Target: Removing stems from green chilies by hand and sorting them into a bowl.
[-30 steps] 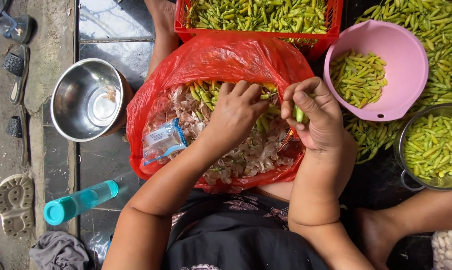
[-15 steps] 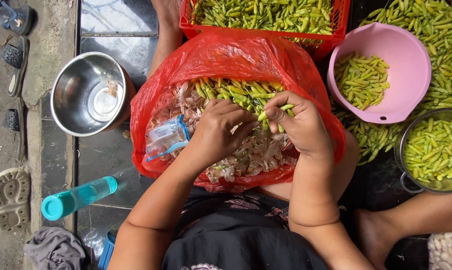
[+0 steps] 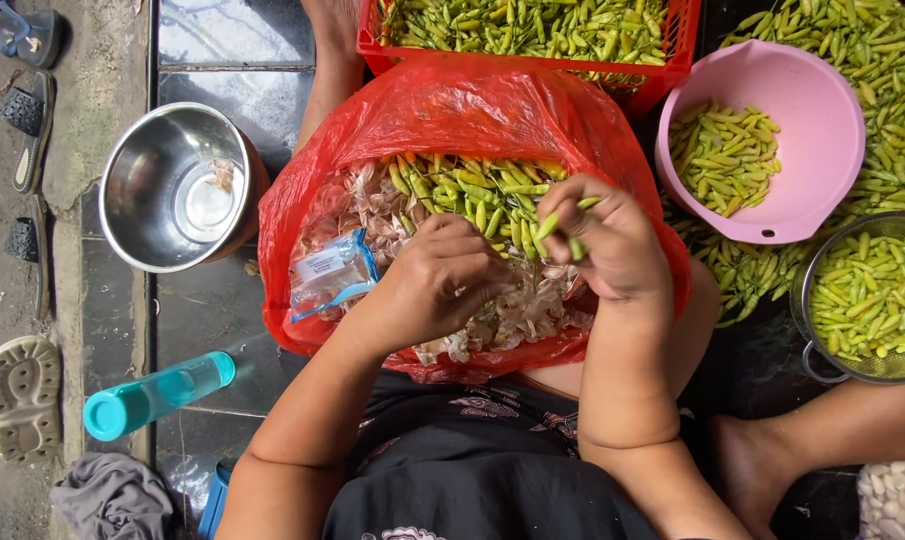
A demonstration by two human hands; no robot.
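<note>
A red plastic bag (image 3: 473, 110) lies open on my lap, filled with green chillies (image 3: 473, 195) at the back and pale garlic skins (image 3: 533, 310) in front. My right hand (image 3: 613, 245) is over the bag and pinches a green chilli (image 3: 563, 220) between thumb and fingers. My left hand (image 3: 443, 275) rests curled on the heap just left of it, fingers closed; what it holds is hidden. A small clear packet (image 3: 331, 275) lies in the bag at the left.
A red crate of chillies (image 3: 533, 30) stands behind the bag. A pink bowl (image 3: 813, 110) and a metal colander (image 3: 873, 300) of chillies sit at the right, with loose chillies around them. A steel bowl (image 3: 178, 185), a teal bottle (image 3: 158, 395) and sandals lie left.
My right hand came down from the bag's right rim to the middle of the bag and now holds a chilli close to my left hand, which drew back slightly towards me.
</note>
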